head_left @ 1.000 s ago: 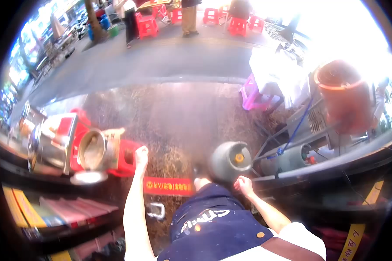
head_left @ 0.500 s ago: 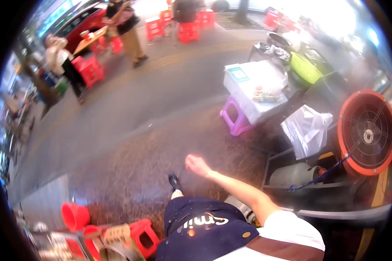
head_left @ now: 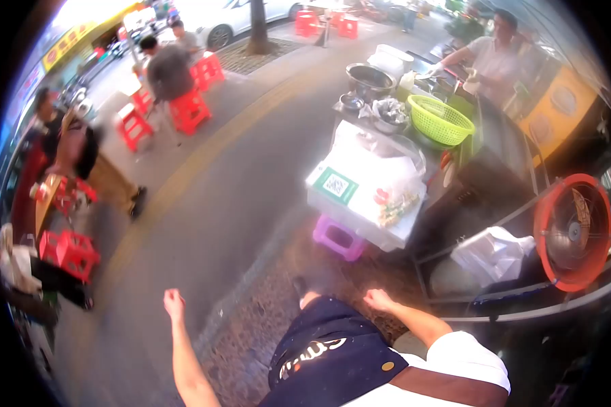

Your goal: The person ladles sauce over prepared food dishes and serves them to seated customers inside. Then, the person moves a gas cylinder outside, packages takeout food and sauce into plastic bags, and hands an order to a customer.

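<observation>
Bare hands, apart, on either side of a blue apron

The left hand [head_left: 174, 302] is out over the grey pavement [head_left: 204, 224], its fingers curled together on themselves; nothing shows in it and it touches nothing. The right hand [head_left: 379, 300] is well apart from it, also loosely curled, with no object visible in the grip (the fingers are small here, so something tiny could be hidden). Between them, nearer the camera, is the dark blue apron [head_left: 326, 339], and a foot, blurred, shows ahead of it; this looks like a walking stride.

Nearest the right hand, a little ahead of it, is the purple stool [head_left: 323, 234], just below the white box [head_left: 366, 228], which carries a green QR card [head_left: 334, 184]. Farther to the right are a white plastic bag [head_left: 493, 254] and an orange-rimmed fan [head_left: 574, 232].

To do this stretch well, I would keep the right elbow tucked so the forearm clears the box's corner, place the feet wide of the stool, and give the fan room. The left side offers more freedom, so any leaning is better done that way.
</observation>
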